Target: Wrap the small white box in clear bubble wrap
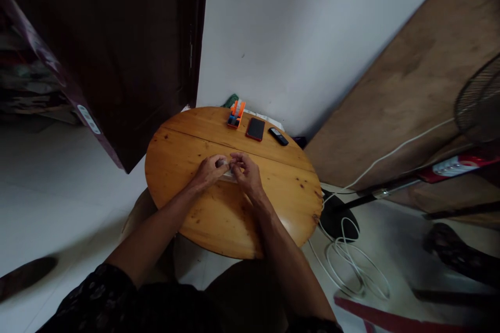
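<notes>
Over the middle of the round wooden table (183, 158), my two hands meet around a small clear or whitish object (227, 175), whose kind I cannot make out. My left hand (210, 170) grips it from the left, thumb and fingers curled inward. On the other side, the fingers of my right hand (247, 172) are bent and pinch at its top right. Much of the object is hidden by the fingers. Behind the hands stand an orange tape dispenser (236, 115), a dark phone with a red edge (255, 128) and a small black handset (278, 136).
A white wall (273, 36) rises behind the table, with a dark door (128, 51) at left. To the right are a leaning wooden board (406, 72), a standing fan (480, 103) and a coiled white cable (351, 265) on the floor.
</notes>
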The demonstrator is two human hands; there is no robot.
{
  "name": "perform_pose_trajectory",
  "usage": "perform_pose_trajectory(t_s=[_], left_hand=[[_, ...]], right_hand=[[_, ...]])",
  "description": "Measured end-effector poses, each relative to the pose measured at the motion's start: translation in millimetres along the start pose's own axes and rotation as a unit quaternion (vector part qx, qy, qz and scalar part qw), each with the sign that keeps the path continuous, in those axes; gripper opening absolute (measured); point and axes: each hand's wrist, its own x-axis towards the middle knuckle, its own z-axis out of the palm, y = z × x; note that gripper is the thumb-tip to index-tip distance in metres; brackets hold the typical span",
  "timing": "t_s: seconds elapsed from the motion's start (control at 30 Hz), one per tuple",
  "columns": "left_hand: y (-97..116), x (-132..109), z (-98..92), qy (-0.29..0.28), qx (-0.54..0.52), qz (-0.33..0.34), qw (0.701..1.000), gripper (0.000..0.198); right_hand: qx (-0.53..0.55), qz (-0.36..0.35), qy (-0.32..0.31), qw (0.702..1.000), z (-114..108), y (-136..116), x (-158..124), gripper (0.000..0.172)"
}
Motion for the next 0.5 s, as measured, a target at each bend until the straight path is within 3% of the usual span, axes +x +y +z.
perform_pose_trajectory(t_s=[0.27, 0.5], left_hand=[[4, 0, -14.3, -0.087, -0.049, -0.021, 0.995, 0.046], [4, 1, -13.9, -0.07, -0.126, -0.075, 0.987, 0.048]], right_hand=[[-0.055, -0.05, -0.02, 0.997, -3, 10, 1, 0.014], [-0.09, -0.089, -0.058, 0.99, -11, 5, 2, 0.009]])
